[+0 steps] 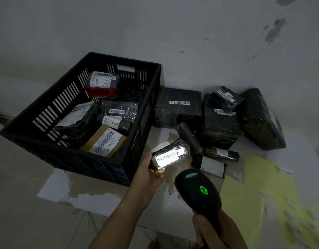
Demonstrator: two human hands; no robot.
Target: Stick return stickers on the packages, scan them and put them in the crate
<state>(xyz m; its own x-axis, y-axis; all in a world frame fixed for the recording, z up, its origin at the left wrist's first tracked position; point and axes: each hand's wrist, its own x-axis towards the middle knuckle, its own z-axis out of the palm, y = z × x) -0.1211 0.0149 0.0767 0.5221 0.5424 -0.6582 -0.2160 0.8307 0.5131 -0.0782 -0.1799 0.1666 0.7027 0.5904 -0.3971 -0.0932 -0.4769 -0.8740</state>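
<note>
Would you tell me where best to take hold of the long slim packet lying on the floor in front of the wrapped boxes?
Probably at its middle, from above, fingers across the narrow width. The packet lies flat, long axis left to right; a box stands close behind, so top and near side are freest.

Mostly black, with white labels

The slatted crate (74,159) is black; in it lie a brown cardboard parcel (97,139), a parcel banded red (102,92), and a white sticker (111,121) lettered RETURN in black. The small package (170,155) is glossy black, its barcode label (168,156) glaring white. Boxes (176,112) by the crate's right wall are black with white barcode strips. The scanner (196,203) is black, its lamp (203,190) green; the sheets (259,178) are pale yellow.
</note>
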